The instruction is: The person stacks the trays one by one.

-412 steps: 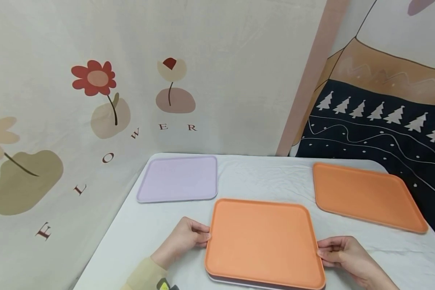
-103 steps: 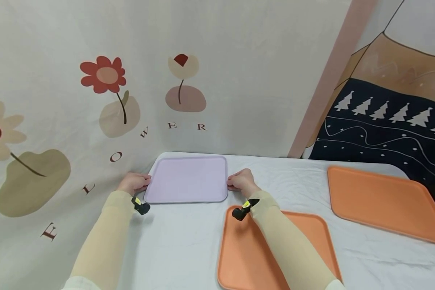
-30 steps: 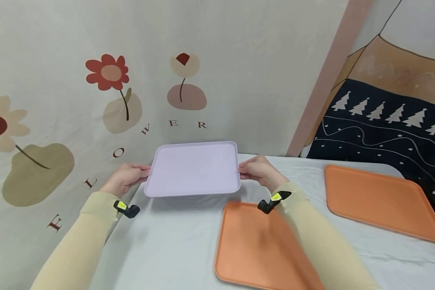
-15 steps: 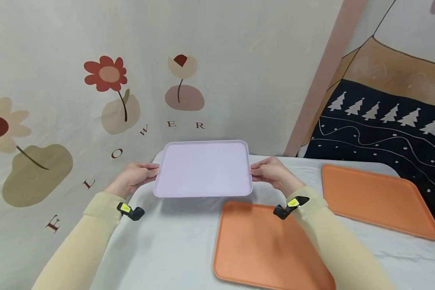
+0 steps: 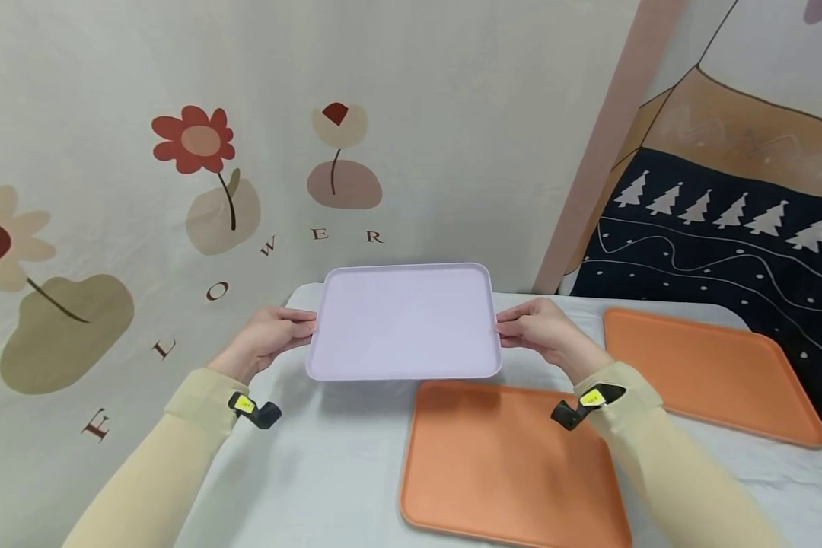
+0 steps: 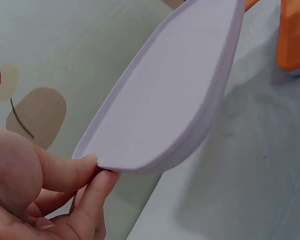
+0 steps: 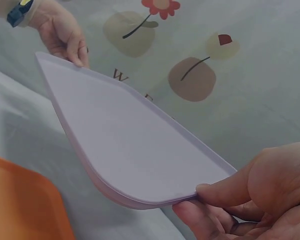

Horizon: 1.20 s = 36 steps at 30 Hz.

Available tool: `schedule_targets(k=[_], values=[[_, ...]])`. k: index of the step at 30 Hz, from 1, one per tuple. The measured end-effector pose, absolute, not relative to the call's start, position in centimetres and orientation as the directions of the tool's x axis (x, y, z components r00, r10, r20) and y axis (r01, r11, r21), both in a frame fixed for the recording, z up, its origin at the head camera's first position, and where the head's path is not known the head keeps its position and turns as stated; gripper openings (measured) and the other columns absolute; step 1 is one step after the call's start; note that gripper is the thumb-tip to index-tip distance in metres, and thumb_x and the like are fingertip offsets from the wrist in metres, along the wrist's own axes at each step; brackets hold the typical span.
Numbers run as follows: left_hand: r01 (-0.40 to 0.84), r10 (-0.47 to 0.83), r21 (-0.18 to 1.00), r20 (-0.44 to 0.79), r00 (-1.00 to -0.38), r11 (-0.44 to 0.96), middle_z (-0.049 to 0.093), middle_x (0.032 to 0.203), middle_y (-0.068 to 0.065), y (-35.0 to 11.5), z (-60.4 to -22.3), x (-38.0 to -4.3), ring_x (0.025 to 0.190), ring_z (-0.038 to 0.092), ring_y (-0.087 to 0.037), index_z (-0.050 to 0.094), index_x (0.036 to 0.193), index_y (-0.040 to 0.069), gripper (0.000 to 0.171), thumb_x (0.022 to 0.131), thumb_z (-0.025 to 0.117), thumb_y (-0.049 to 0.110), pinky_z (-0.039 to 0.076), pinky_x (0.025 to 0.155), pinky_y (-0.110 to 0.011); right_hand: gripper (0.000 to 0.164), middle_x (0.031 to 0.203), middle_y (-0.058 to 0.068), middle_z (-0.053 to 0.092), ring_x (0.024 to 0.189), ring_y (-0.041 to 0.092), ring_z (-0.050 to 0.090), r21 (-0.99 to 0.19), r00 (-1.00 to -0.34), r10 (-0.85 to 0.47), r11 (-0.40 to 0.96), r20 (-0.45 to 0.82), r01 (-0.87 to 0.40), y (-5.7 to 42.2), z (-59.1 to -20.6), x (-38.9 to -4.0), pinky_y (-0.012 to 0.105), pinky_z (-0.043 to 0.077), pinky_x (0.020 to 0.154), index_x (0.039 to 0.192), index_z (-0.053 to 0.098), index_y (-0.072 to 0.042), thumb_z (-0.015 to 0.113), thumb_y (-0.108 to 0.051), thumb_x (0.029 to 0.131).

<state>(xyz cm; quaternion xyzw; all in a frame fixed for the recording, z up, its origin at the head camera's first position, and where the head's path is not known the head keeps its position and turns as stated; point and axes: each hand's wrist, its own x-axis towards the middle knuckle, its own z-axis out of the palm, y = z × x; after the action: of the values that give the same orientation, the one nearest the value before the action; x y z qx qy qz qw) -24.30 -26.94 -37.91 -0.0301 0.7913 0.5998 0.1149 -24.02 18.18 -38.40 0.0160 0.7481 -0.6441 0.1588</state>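
Fingers (image 6: 92, 200) of L hand (image 5: 270, 333): clamped on one short rim of lilac tray (image 5: 407, 320), thumb on top. Fingers of R hand (image 5: 546, 329): same grip, opp. short rim.

Change: approx. 3 s ago lilac tray lay flat on desk (image 5: 329, 472); now raised, shadow beneath, & shifted R vs. half a sec. ago, twd near orange tray (image 5: 507, 464). Meaning, in my judgement: tray is in transit, not yet set down; two-handed hold looks secure.

Pos. (ref. near orange tray): lilac tray above desk, beyond & to L of it, front edge close to its back rim in head view. Far orange tray (image 5: 705, 373) on desk, beyond & to R, apart. Flower hanging (image 5: 452, 152) behind it; tree hanging (image 5: 699, 281) behind & to R.

Count: hands 2; wrist units (image 5: 246, 405) 2, one per wrist; lilac tray 1 visible; orange trays 2 visible. Pale edge under an orange corner in L wrist view; no. of layers below can't be confirmed. Hangings: 2.
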Motion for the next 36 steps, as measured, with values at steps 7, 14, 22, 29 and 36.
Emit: schedule_targets(k=[7, 14, 22, 29, 36], values=[[-0.162, 0.106, 0.943, -0.199, -0.974, 0.290, 0.064, 0.134, -0.027, -25.1, -37.3, -23.3, 0.099, 0.071, -0.011, 0.058, 0.137, -0.018, 0.040, 0.102, 0.067, -0.001, 0.062, 0.092, -0.030, 0.035, 0.109, 0.018, 0.071, 0.087, 0.017, 0.073, -0.965, -0.952, -0.201, 0.176, -0.230, 0.196, 20.5, -37.8, -22.3, 0.034, 0.065, 0.085, 0.130, 0.060, 0.021, 0.068, 0.004, 0.100], [-0.125, 0.137, 0.956, -0.166, -0.977, 0.267, 0.067, 0.129, -0.026, -23.2, -37.3, -22.5, 0.097, 0.072, -0.011, 0.060, 0.134, -0.019, 0.037, 0.101, 0.067, -0.004, 0.062, 0.092, -0.031, 0.038, 0.102, 0.013, 0.074, 0.084, 0.016, 0.074, -0.976, -0.955, -0.225, 0.144, -0.194, 0.164, 22.7, -38.0, -20.3, 0.035, 0.065, 0.084, 0.130, 0.057, 0.025, 0.067, 0.006, 0.099], [-0.098, 0.165, 0.968, -0.138, -0.977, 0.229, 0.069, 0.125, -0.025, -21.1, -37.4, -21.4, 0.094, 0.072, -0.011, 0.061, 0.129, -0.021, 0.034, 0.100, 0.067, -0.007, 0.063, 0.089, -0.030, 0.037, 0.101, 0.012, 0.074, 0.082, 0.016, 0.075, -0.977, -0.958, -0.222, 0.150, -0.181, 0.150, 24.9, -38.4, -18.3, 0.033, 0.066, 0.081, 0.127, 0.057, 0.026, 0.068, 0.004, 0.099], [-0.099, 0.167, 0.972, -0.136, -0.977, 0.211, 0.071, 0.122, -0.024, -20.1, -37.4, -20.7, 0.094, 0.074, -0.014, 0.063, 0.128, -0.020, 0.032, 0.099, 0.068, -0.006, 0.063, 0.089, -0.032, 0.034, 0.098, 0.010, 0.074, 0.082, 0.016, 0.075, -0.982, -0.962, -0.215, 0.120, -0.167, 0.143, 25.8, -38.2, -17.1, 0.031, 0.066, 0.080, 0.124, 0.057, 0.027, 0.066, 0.007, 0.098], [-0.094, 0.170, 0.975, -0.129, -0.977, 0.201, 0.071, 0.121, -0.024, -19.5, -37.2, -20.2, 0.093, 0.074, -0.014, 0.064, 0.127, -0.020, 0.033, 0.098, 0.070, -0.006, 0.063, 0.089, -0.032, 0.033, 0.100, 0.010, 0.073, 0.084, 0.016, 0.075, -0.985, -0.963, -0.221, 0.119, -0.152, 0.129, 26.5, -37.6, -16.3, 0.032, 0.066, 0.081, 0.123, 0.057, 0.027, 0.066, 0.007, 0.098]])
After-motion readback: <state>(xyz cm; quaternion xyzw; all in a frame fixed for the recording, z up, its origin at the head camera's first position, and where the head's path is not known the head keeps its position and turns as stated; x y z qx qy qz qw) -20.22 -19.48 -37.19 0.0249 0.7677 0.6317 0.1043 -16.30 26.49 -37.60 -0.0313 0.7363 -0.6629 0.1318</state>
